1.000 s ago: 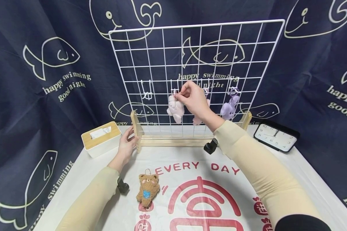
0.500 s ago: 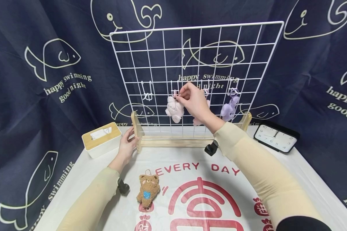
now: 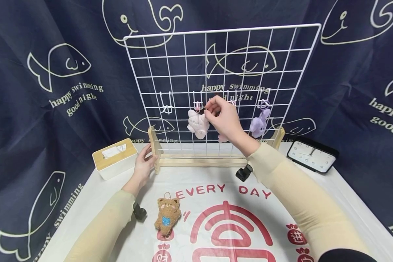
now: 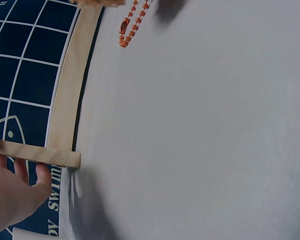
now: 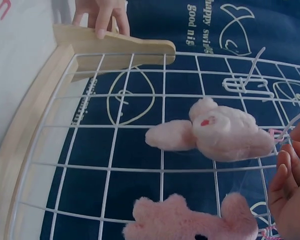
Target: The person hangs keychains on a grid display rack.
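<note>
My left hand (image 3: 142, 167) grips the left wooden end (image 3: 154, 145) of the grid stand. In the left wrist view its thumb is on one side of the wood (image 4: 39, 152) and its fingers on the other. A pale pink plush keychain (image 3: 198, 124) hangs from a white hook (image 3: 198, 104) on the wire grid (image 3: 227, 33). My right hand (image 3: 225, 118) is just right of its top, fingers bent loosely and holding nothing. In the right wrist view, those fingers (image 5: 280, 180) are beside the hook tip, near the plush's (image 5: 225, 130) pink ring.
A second pink plush (image 5: 190, 220) hangs beside it, and a purple plush (image 3: 258, 125) farther right. An unused white hook (image 3: 166, 108) is at left. A brown bear keychain (image 3: 167, 214) lies on the table. A tissue box (image 3: 118, 163) and a clock (image 3: 312, 156) flank the stand.
My right hand has let go of the pale pink plush's ring and drawn slightly right. The plush has swung a little left and hangs from its hook. My left hand stays in place.
</note>
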`<state>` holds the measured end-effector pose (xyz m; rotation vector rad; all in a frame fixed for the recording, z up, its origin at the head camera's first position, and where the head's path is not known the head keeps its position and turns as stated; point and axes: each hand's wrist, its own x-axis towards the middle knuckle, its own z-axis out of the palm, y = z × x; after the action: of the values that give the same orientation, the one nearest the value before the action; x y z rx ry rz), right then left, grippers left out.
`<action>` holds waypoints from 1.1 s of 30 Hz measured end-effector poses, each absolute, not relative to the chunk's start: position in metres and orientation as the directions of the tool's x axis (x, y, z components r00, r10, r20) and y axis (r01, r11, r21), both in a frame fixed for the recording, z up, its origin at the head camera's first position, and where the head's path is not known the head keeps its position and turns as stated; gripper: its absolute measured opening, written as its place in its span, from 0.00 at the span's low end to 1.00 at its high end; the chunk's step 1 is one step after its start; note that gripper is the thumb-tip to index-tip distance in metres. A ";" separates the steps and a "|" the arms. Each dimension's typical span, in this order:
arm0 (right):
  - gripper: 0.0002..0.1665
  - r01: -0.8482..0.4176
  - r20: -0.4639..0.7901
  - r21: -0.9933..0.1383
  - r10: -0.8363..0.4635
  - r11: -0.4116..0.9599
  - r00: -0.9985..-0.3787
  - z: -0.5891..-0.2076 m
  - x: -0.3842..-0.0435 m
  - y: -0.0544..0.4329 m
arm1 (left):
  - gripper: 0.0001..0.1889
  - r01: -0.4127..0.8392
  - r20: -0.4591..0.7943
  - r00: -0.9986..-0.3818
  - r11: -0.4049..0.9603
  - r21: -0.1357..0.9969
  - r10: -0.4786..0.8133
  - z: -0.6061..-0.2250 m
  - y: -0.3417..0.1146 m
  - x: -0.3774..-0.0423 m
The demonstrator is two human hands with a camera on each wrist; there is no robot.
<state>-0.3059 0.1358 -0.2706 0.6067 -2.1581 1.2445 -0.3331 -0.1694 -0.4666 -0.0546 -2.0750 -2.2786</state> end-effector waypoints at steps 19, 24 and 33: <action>0.10 -0.674 0.541 -0.630 -0.403 0.387 -0.738 -0.329 -0.282 0.103 | 0.35 0.069 0.066 -0.997 -0.101 0.992 -0.032 -0.466 -0.171 -0.334; 0.09 -0.652 0.413 -0.627 -0.529 0.426 -0.742 -0.358 -0.277 0.088 | 0.35 0.055 0.054 -0.998 -0.104 0.993 -0.018 -0.465 -0.172 -0.333; 0.04 -0.579 0.227 -0.649 -0.601 0.493 -0.766 -0.406 -0.272 0.063 | 0.34 0.083 0.081 -0.996 -0.093 0.992 -0.029 -0.467 -0.169 -0.333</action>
<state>-0.2718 0.0626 -0.4059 1.0835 -2.7402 1.1721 -0.3334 -0.1687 -0.4670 -0.0618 -2.0624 -2.2672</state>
